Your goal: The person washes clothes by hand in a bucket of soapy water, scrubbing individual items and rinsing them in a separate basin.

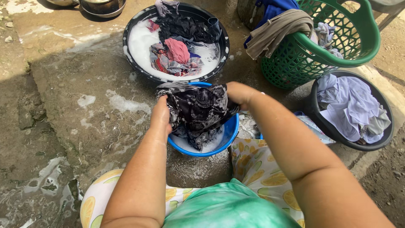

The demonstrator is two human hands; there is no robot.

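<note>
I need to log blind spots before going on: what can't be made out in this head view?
- Fingertips of left hand and right hand: buried in the dark patterned cloth.
- Blue basin contents: covered by cloth and suds.
- Metal pots: cut off by the top edge.
- Green basket contents: mostly screened by its wall.

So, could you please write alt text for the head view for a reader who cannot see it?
Left hand and right hand grip a dark patterned cloth over a blue basin of suds. Around it: a black tub of soaking clothes, a green basket, a dark basin of pale laundry.
</note>
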